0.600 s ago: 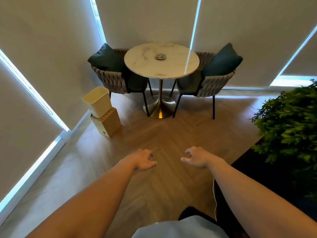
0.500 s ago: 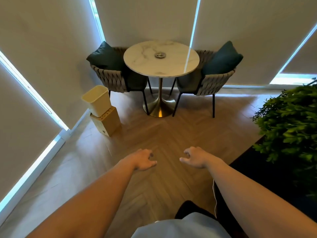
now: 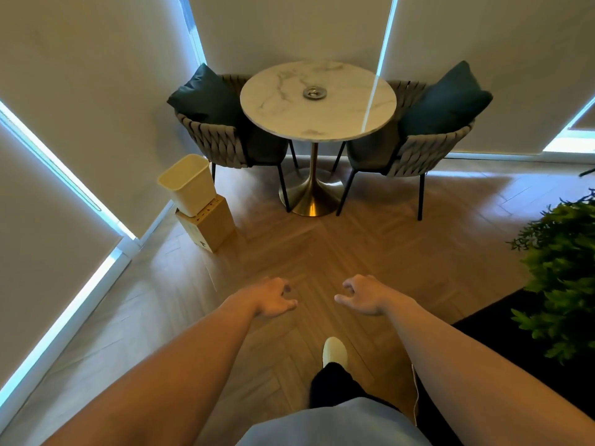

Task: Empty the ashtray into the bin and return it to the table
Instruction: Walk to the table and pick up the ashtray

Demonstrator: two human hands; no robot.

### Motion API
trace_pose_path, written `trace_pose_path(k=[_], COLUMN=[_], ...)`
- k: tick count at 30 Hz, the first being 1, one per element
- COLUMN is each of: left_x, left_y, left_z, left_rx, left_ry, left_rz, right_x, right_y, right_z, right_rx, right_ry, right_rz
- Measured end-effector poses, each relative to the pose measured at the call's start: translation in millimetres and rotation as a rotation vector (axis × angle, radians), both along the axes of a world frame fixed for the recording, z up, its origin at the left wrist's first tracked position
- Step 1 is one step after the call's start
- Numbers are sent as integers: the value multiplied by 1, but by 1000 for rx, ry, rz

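- Left hand (image 3: 273, 299) and right hand (image 3: 362, 296) hang in front of the body with fingers loosely curled and slightly apart; neither holds anything, and both are well apart from the table (image 3: 354, 122).
- Ashtray (image 3: 314, 92) sits near the centre of the round marble top, upright, untouched. Its contents cannot be made out from this range.
- Bin (image 3: 190, 185) stands tilted on top of a wooden box (image 3: 209, 226), to the left of the table and just beside the left chair (image 3: 222, 136). Risk: a knock from the ashtray or a hand may tip the bin off the box (its footing looks unsteady).
- Risk: tilting the ashtray during the carry from table to bin may spill ash on the wood floor (image 3: 322, 252). Keep it level until it is over the bin opening.
- Risk: the ashtray looks metallic and smooth, so a loose pinch on the rim may slip.
- Risk: the chair arms flank the table closely and may catch a leg or elbow on approach.
- Risk: a hard set-down on return may chip or mark the marble.
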State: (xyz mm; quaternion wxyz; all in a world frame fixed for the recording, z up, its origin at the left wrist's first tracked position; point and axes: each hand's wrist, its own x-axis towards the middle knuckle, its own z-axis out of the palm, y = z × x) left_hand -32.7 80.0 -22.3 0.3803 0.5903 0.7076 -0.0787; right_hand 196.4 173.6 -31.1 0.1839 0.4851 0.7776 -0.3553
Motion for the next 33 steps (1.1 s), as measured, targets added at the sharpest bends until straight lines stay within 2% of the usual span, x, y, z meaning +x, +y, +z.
trace_pose_path(k=[9, 19, 28, 33], left_x=[-1, -7, -51, -96], left_y=[127, 227, 315, 383], left_z=[-5, 6, -12, -24], left_rx=[-8, -9, -53, -18], left_ry=[10, -13, -56, -78], left_rz=[28, 39, 32, 28], right_x=[1, -15, -45, -85], right_y=[122, 228, 313, 372], right_z=[-10, -9, -11, -23], right_rx=[-7, -30, -141, -67], right_ry=[-2, 17, 33, 6], right_rz=[-8, -4, 0, -39])
